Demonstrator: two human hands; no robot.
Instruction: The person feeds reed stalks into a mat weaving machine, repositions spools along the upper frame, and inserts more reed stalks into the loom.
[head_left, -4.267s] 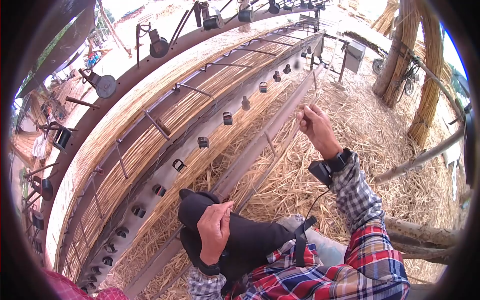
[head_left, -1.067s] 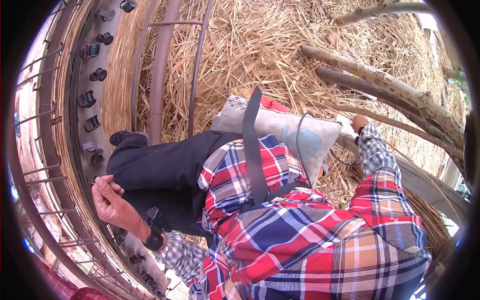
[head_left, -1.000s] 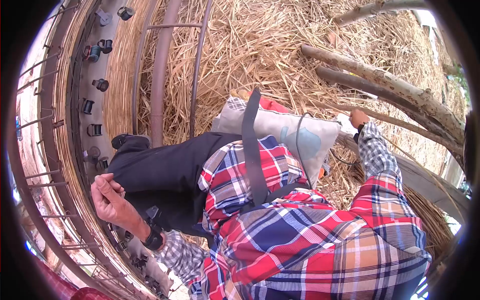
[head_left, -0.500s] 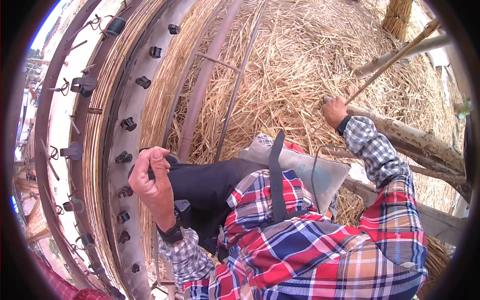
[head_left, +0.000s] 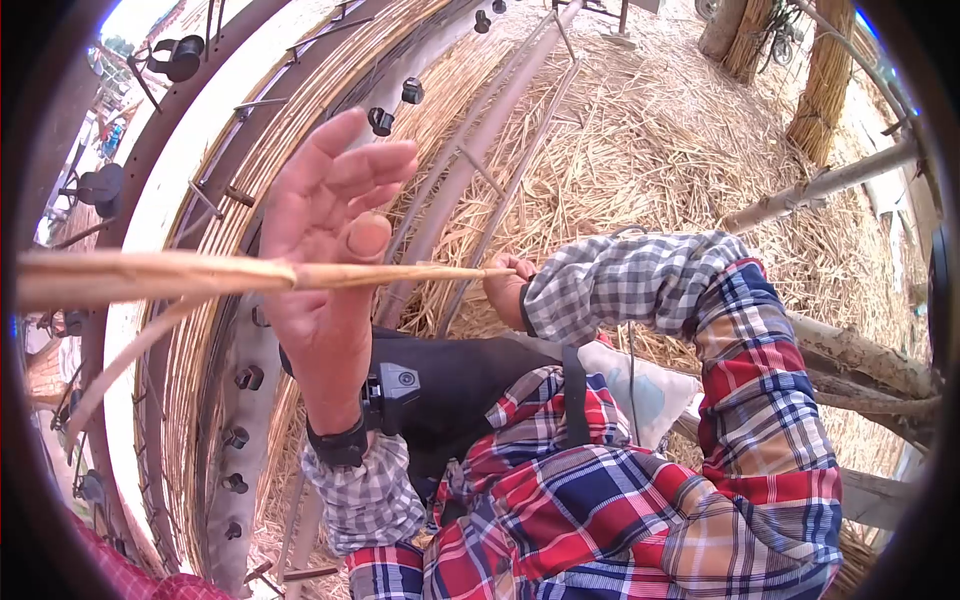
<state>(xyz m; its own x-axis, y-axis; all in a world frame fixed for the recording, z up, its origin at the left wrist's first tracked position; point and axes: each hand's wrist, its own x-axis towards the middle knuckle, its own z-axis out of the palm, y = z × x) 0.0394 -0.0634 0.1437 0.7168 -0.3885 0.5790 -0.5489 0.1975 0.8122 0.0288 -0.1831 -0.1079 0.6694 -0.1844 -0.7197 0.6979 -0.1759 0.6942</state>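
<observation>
A long tan reed stalk [head_left: 225,272] stretches across the left half of the view, close to the camera. My right hand [head_left: 508,290] is closed round its thin right end, in front of my chest. Raised behind the stalk, my left hand [head_left: 335,220] is open, palm up and fingers apart; the stalk passes across its palm and thumb, and I cannot tell whether they touch. Beyond my left hand, layered reeds [head_left: 300,110] lie along a curved metal frame [head_left: 135,165]. Black spools [head_left: 381,121] sit in a row on a pale beam [head_left: 235,400].
Loose straw [head_left: 640,150] covers the ground ahead. A metal rail [head_left: 470,160] runs between it and the frame. Wooden poles [head_left: 860,355] lie at the right, with upright reed bundles [head_left: 822,95] behind. A pale bag [head_left: 650,395] is beside my lap. Red checked cloth [head_left: 140,575] shows at the bottom left.
The view has swung up and left. My right hand has come inward from the right with the stalk, which now spans leftward. My left hand has risen and its fingers have opened.
</observation>
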